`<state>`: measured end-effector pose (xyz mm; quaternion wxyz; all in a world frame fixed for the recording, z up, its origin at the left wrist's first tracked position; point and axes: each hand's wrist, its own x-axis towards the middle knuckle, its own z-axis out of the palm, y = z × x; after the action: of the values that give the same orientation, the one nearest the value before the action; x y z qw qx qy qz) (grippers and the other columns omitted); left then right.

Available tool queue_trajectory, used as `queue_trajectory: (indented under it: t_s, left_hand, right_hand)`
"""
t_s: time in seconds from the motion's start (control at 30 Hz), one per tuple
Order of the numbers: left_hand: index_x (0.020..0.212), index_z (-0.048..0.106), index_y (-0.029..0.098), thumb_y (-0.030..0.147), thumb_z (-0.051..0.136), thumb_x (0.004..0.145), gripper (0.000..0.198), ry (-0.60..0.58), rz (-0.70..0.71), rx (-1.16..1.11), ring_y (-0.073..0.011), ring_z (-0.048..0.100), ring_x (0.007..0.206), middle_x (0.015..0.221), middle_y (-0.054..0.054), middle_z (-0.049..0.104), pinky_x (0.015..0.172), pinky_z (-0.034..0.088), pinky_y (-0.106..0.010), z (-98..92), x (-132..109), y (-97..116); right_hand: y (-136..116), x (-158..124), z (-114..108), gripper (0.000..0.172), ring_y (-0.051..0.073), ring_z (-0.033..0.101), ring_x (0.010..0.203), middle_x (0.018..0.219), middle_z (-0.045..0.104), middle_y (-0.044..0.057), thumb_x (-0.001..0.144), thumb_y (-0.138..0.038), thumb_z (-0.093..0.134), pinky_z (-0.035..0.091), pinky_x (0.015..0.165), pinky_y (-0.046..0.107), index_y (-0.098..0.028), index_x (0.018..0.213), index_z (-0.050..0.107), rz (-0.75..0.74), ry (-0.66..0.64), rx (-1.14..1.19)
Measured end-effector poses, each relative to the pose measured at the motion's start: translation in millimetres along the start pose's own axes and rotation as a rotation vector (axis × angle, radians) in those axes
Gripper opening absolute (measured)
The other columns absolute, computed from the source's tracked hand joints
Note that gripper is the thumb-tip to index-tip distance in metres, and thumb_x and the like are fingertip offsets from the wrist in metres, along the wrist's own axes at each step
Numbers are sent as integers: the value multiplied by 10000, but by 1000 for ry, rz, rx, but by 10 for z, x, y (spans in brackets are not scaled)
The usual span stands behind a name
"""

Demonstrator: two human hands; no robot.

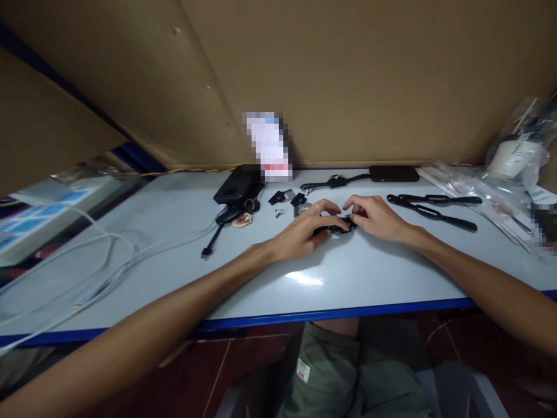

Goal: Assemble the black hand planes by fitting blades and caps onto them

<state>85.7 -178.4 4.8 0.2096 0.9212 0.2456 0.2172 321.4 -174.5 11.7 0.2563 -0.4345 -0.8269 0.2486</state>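
Note:
A black spokeshave (334, 229) lies low over the table, mostly covered by my fingers. My left hand (300, 233) grips its left part, thumb below and fingers curled over the top. From the other side, my right hand (378, 217) pinches it near the middle with bent fingers. Behind my left hand are small black plates (299, 200) and a silver thumbscrew (279, 213). Farther back rests another spokeshave (336, 182) with silver screws on it. Two bare black spokeshave bodies (439, 215) with slotted middles lie right of my right hand.
A lit phone (270, 148) leans on the back panel beside a black power bank (237, 188). A dark phone (394, 173) lies at the back. White cables (117, 261) loop across the left side. Plastic bags (491, 191) and a white cup (513, 157) stand right.

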Motion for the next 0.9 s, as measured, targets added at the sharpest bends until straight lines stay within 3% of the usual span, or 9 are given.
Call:
queue_trajectory:
  t_s: [0.2, 0.43, 0.7, 0.9]
  left_hand:
    - [1247, 631, 243, 61, 495, 909, 407, -3, -42, 30, -270, 526, 1256, 1308, -91, 520, 1093, 443, -524, 36, 15, -7]
    - [1077, 628, 207, 68, 508, 901, 254, 28, -26, -11, -261, 543, 1208, 1249, -88, 519, 1065, 457, -506, 6, 6, 11]
    - [1256, 622, 246, 48, 482, 906, 425, -15, -28, 29, -274, 506, 1269, 1303, -97, 502, 1100, 426, -541, 18, 7, -13]
    - [1131, 609, 229, 73, 509, 913, 286, 30, -35, -23, -259, 526, 1237, 1264, -85, 526, 1088, 445, -519, 17, 14, -6]
  right_hand:
    - [8, 0, 1, 258, 170, 592, 697, 765, 705, 13, 880, -67, 512, 413, 710, 303, -189, 1046, 667, -7, -1, -9]
    - [-10, -1, -7, 274, 174, 599, 701, 751, 682, 15, 853, -43, 521, 417, 697, 299, -175, 1042, 669, -4, 4, -25]
    - [3, -6, -2, 248, 176, 599, 696, 758, 697, 13, 875, -63, 508, 426, 707, 314, -194, 1025, 657, -13, -3, -4]
    - [2, 1, 2, 262, 176, 605, 702, 750, 685, 11, 852, -51, 524, 430, 700, 311, -197, 1019, 662, -3, 7, -19]
